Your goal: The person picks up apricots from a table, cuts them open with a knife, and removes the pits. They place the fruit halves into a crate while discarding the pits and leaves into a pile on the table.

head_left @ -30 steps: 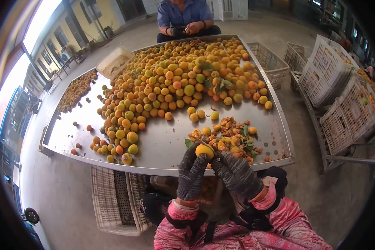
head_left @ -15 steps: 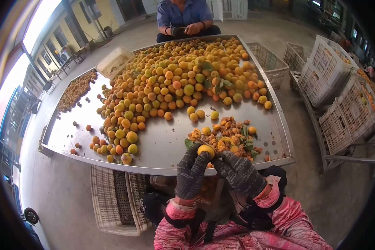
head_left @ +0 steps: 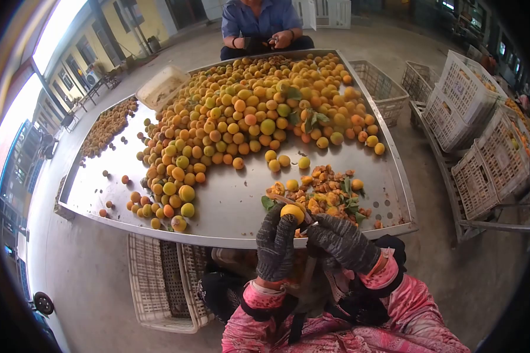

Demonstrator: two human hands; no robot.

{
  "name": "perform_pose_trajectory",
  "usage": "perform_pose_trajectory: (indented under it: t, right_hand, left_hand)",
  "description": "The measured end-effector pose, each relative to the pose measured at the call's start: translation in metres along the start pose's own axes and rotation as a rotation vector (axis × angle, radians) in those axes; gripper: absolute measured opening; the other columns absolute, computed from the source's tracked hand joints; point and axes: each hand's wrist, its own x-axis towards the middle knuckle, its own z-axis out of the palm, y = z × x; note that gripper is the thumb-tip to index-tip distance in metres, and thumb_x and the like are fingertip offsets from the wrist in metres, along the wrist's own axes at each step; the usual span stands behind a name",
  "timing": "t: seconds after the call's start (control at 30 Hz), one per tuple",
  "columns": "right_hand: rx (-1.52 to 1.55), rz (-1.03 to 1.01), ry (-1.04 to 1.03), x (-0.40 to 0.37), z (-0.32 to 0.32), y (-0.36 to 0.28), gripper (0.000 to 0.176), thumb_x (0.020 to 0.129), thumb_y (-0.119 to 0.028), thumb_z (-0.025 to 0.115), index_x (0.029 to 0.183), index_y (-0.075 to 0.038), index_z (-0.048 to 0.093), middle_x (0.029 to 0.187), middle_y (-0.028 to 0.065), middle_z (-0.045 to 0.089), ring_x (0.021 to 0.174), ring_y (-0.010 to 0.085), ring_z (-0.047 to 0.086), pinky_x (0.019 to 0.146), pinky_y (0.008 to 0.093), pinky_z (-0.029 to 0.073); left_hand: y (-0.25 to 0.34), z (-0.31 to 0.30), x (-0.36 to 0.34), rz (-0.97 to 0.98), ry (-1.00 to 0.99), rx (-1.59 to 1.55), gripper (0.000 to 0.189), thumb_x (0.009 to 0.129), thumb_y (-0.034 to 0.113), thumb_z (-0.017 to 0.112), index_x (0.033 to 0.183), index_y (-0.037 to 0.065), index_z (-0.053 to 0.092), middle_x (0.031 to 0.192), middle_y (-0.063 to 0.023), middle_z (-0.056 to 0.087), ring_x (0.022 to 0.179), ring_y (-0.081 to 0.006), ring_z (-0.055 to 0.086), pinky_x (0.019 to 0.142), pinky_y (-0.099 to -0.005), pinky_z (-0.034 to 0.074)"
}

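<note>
A person works at the near edge of a big steel table [head_left: 229,203] standing on a concrete floor in an open shed. A broad pile of apricots [head_left: 259,112] covers the table's far half, and a small heap of pits and leaves [head_left: 327,194] lies close to its near edge. White plastic crates [head_left: 471,117] are stacked to the table's right and another crate [head_left: 162,282] lies under its near edge. A co-worker in a blue shirt [head_left: 259,17] sits at the far end. Since half a second ago both gloved hands have slid slightly right, while the fruit stays over the table's near edge. The co-worker's hands have parted. The left hand [head_left: 275,247] pinches one apricot [head_left: 292,213] between its fingertips. The right hand [head_left: 343,242] is curled tight on a small knife [head_left: 308,226] touching the fruit's right side. The apricot is nearly round, so no long axis shows; its yellow face is turned up towards the camera.
</note>
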Motion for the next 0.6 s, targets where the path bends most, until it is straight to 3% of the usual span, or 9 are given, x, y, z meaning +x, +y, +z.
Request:
perform_pose_trajectory:
  t: [0.13,0.2,0.3,0.33,0.4,0.43,0.5,0.53,0.6]
  right_hand:
    - [0.061,0.114,-0.045,0.005,-0.007,0.002,0.028,0.09,-0.012,0.052,0.115,0.0,0.053,0.089,0.0069,0.063,0.075,0.0108,0.059,0.068,0.0243,0.048]
    - [-0.715,-0.459,0.027,0.014,-0.003,0.017,0.029,0.087,-0.007,0.053,0.115,-0.001,0.053,0.092,0.0153,0.063,0.084,0.0287,0.063,0.069,0.0344,0.05]
    - [-0.868,-0.554,0.253,0.013,0.007,0.029,0.029,0.087,-0.008,0.052,0.116,-0.001,0.053,0.095,0.0147,0.062,0.089,0.0299,0.061,0.071,0.0325,0.049]
    - [-0.866,-0.551,0.25,0.013,0.008,0.031,0.029,0.087,-0.008,0.052,0.116,-0.001,0.053,0.095,0.0147,0.062,0.089,0.0299,0.061,0.071,0.0325,0.049]
    - [-0.622,-0.548,0.147,0.016,0.007,0.029,0.031,0.089,-0.012,0.053,0.118,-0.001,0.051,0.094,0.0107,0.063,0.078,0.0133,0.06,0.068,0.0265,0.049]
    - [-0.623,-0.547,0.147,0.013,0.006,0.023,0.031,0.089,-0.012,0.053,0.118,-0.001,0.051,0.094,0.0107,0.063,0.078,0.0133,0.06,0.068,0.0265,0.049]
    - [0.177,0.124,-0.024,0.005,0.002,0.006,0.029,0.088,-0.01,0.053,0.116,-0.003,0.053,0.09,0.0097,0.062,0.079,0.014,0.06,0.067,0.0262,0.049]
    - [0.175,0.127,-0.028,0.006,0.002,0.012,0.029,0.088,-0.01,0.053,0.116,-0.003,0.053,0.09,0.0097,0.062,0.079,0.014,0.06,0.067,0.0262,0.049]
    - [-0.075,-0.148,-0.016,0.006,0.002,0.028,0.024,0.088,-0.01,0.053,0.112,-0.005,0.055,0.084,0.0056,0.06,0.076,0.0114,0.058,0.064,0.0243,0.048]
  left_hand:
    - [-0.001,0.002,0.001,-0.024,-0.032,-0.022,0.031,0.093,0.021,0.044,0.113,-0.002,0.049,0.102,-0.0135,0.054,0.088,-0.0179,0.057,0.077,-0.0341,0.049]
    - [0.004,0.011,0.0,-0.295,0.106,-0.329,0.03,0.093,0.021,0.047,0.111,-0.002,0.05,0.1,-0.0111,0.055,0.088,-0.0152,0.056,0.074,-0.0305,0.048]
    - [-0.003,0.015,0.001,-0.438,0.136,-0.432,0.029,0.093,0.021,0.049,0.109,-0.003,0.051,0.089,-0.0067,0.06,0.081,-0.0141,0.056,0.071,-0.0264,0.045]
    - [-0.002,0.014,0.001,-0.442,0.139,-0.431,0.029,0.093,0.021,0.049,0.109,-0.003,0.051,0.089,-0.0067,0.06,0.081,-0.0141,0.056,0.071,-0.0264,0.045]
    - [0.002,0.014,0.006,-0.481,0.073,-0.337,0.026,0.093,0.02,0.048,0.105,-0.003,0.052,0.087,-0.0052,0.059,0.079,-0.0136,0.055,0.069,-0.0254,0.044]
    - [0.0,0.013,0.004,-0.482,0.073,-0.337,0.026,0.093,0.02,0.048,0.105,-0.003,0.052,0.087,-0.0052,0.059,0.079,-0.0136,0.055,0.069,-0.0254,0.044]
    - [-0.003,0.009,0.002,-0.277,0.015,-0.217,0.026,0.092,0.02,0.05,0.105,-0.003,0.052,0.087,-0.0058,0.059,0.078,-0.0134,0.056,0.067,-0.0252,0.045]
    - [-0.003,0.007,0.003,-0.278,0.02,-0.216,0.026,0.092,0.02,0.05,0.105,-0.003,0.052,0.087,-0.0058,0.059,0.078,-0.0134,0.056,0.067,-0.0252,0.045]
    - [-0.005,0.006,0.004,-0.329,-0.014,-0.301,0.026,0.091,0.019,0.052,0.104,-0.004,0.052,0.084,-0.0076,0.059,0.075,-0.0131,0.056,0.066,-0.0258,0.045]
